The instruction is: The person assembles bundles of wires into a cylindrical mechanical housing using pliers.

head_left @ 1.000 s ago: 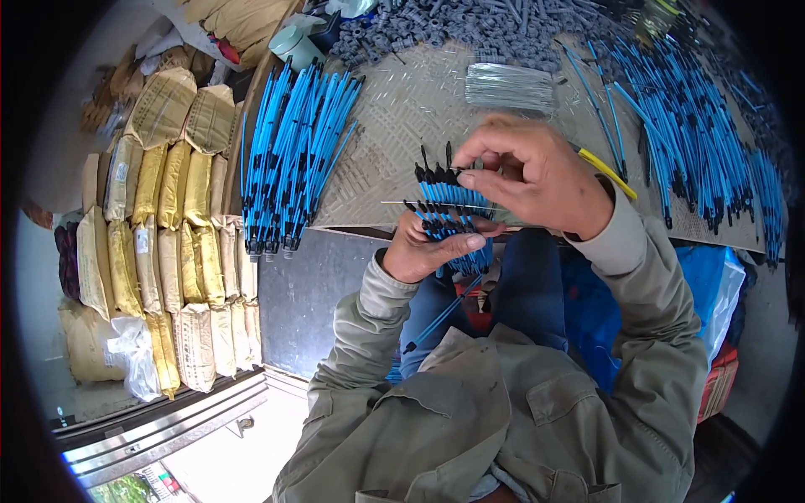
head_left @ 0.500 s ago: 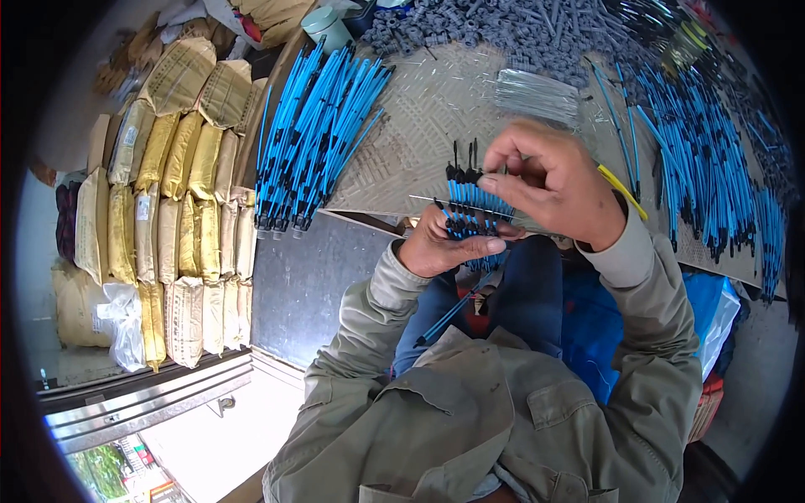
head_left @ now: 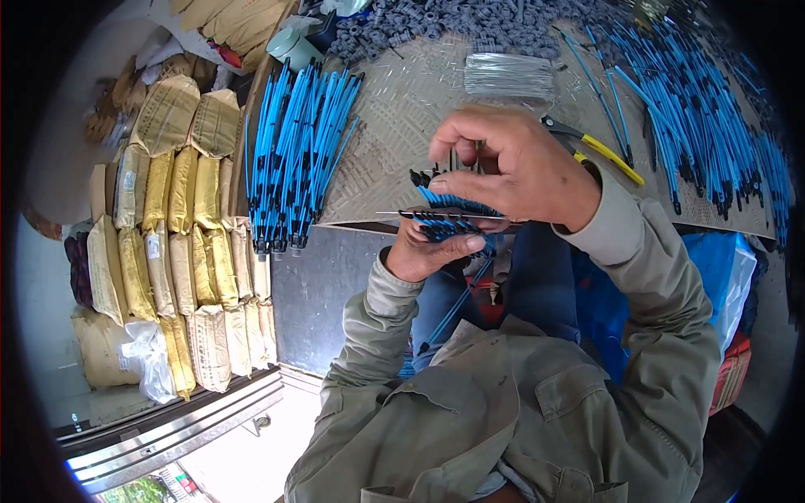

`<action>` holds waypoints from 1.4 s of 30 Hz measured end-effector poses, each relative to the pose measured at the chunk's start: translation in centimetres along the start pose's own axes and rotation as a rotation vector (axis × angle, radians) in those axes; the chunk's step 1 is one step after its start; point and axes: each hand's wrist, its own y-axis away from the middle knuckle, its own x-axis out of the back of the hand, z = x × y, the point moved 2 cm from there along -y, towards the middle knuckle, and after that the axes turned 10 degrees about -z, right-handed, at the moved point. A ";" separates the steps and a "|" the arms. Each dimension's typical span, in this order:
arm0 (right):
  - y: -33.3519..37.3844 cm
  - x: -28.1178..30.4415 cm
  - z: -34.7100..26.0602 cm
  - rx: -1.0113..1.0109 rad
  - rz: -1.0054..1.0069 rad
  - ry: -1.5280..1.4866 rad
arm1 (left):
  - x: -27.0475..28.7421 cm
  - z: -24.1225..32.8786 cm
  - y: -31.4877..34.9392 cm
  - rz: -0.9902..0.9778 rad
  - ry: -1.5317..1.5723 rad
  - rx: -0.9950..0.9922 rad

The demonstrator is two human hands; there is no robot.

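My left hand is closed around a bundle of thin blue rods with black ends, held over my lap. A thin metal wire runs across the bundle and sticks out to the left. Just above, my right hand has its fingers curled over the black tips, its thumb close against them. Whatever those fingers grip is mostly hidden behind them. Another blue rod slants down below the bundle, in front of my legs.
Piles of blue rods lie at the left and right of the table. Toward the back are a stack of straight metal wires, many grey plastic parts and a pale green container. Yellow-handled pliers lie beside my right wrist.
My right hand has moved left over the black tips, its fingers now curled lower across the bundle. The bundle is tilted differently. The whole view has turned slightly, showing more of the pliers.
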 end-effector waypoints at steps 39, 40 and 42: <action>0.0 -1.5 -0.3 0.090 0.117 0.072 | 0.2 -0.9 0.4 0.089 -0.028 0.046; 0.0 -1.4 -0.3 0.063 0.108 0.100 | 0.1 -0.8 0.4 0.088 -0.025 0.046; 0.0 -1.1 -0.5 0.007 0.091 0.158 | 0.0 -0.4 0.1 0.026 -0.064 0.033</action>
